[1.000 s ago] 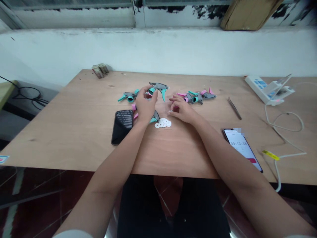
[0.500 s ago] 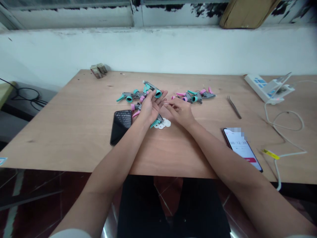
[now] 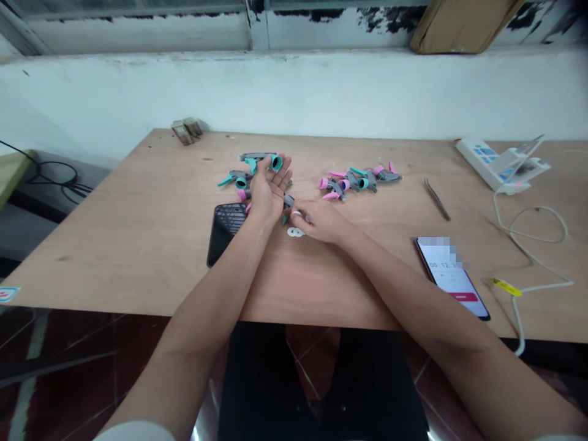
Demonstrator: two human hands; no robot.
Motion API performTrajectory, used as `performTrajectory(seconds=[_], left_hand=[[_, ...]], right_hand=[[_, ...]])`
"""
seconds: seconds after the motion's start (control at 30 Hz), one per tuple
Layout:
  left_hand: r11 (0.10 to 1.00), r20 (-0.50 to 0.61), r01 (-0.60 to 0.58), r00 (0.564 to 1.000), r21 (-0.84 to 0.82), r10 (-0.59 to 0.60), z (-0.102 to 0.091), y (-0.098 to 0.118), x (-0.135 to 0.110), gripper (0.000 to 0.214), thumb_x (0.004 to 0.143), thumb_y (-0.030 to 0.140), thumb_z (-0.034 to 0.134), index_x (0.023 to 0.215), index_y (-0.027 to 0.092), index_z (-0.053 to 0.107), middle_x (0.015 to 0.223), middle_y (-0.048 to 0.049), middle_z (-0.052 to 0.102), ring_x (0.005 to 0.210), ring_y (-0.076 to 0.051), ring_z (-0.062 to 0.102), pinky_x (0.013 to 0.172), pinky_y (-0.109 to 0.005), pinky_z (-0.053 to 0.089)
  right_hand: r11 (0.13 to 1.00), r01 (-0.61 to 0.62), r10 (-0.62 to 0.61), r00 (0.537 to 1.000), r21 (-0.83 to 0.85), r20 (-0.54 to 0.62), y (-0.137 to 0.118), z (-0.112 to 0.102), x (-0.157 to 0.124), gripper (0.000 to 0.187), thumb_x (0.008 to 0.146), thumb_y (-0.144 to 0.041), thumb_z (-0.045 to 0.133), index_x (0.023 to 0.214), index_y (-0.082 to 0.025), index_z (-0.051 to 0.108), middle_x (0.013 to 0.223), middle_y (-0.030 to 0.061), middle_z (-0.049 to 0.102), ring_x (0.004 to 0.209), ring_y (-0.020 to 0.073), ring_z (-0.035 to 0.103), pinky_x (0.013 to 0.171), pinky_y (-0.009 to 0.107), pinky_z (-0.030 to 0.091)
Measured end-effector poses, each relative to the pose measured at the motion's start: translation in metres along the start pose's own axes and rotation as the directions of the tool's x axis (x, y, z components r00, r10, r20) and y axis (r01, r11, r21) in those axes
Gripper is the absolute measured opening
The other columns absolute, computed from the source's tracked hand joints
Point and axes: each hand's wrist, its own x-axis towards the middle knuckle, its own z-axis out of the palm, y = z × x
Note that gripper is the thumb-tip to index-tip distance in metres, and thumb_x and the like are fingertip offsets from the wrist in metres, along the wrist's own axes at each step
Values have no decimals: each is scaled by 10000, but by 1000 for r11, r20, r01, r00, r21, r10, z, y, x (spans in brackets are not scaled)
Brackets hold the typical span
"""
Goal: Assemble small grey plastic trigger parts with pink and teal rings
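My left hand [image 3: 271, 187] is turned palm up, its thumb and finger side gripping a grey and teal trigger sprayer head [image 3: 258, 157] whose teal collar [image 3: 276, 163] faces me. Low over the table, my right hand [image 3: 319, 220] has its fingers bent together at a thin white washer [image 3: 296, 214]. Just below its fingertips lie more white washers [image 3: 294, 232], partly covered by the hand. Other sprayer heads [image 3: 239, 179] in grey, teal and pink lie around and behind my left hand, several partly hidden.
A second group of sprayer heads [image 3: 361, 180] lies right of centre. A black phone [image 3: 224, 229] sits under my left forearm. Tweezers [image 3: 437, 199], a lit phone [image 3: 452, 278], a power strip [image 3: 487, 165] and a white cable [image 3: 537, 257] are on the right.
My left hand has moved left with the sprayer head and tilted it flatter. My right hand has come down and left, from beside the left fingers to the washers.
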Motion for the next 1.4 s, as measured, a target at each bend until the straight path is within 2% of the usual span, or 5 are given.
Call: performTrajectory(seconds=[0.17,0.3,0.4,0.67,1.4], left_hand=[[999,24,49,999,-9,-49,1,-9,-4,198,1015,363,581,1117,210,653,1330,-81,746,1273,-208,709,1106,-368,537],[993,11,108,994,52,-108,3,-22,-8,231,977,410,652,1110,220,658,1193,-88,790,1184,-228,747,1076,-394,559],[989,52,119,991,87,-124,4,-31,-12,213,962,397,674,1062,210,670,1074,-80,799,1095,-225,768,1020,-376,591],[976,141,167,972,143,-187,6,-37,-21,263,910,387,746,1034,167,673,887,-46,770,896,-198,778,886,-333,615],[961,140,74,983,266,-115,7,-35,-22,279,906,375,783,1041,180,636,879,-20,714,803,-150,756,793,-274,623]], right_hand=[[998,-29,36,992,60,-124,28,4,1,272,1039,-400,491,899,-235,656,1082,100,751,1032,254,690,905,392,538],[990,-65,111,911,128,-397,27,-2,1,370,1066,-524,482,1007,-259,733,1047,86,750,1040,254,682,994,440,547],[983,-80,151,868,166,-473,19,-4,-1,406,1078,-541,448,1098,-282,761,1066,81,748,1031,253,688,978,451,567],[910,-55,295,783,412,-547,26,10,-1,355,963,-584,670,1074,-249,709,933,24,745,815,174,694,732,321,590],[987,-100,155,755,122,-637,30,4,-1,134,992,-320,659,923,-246,747,950,38,724,914,203,685,878,385,614]])
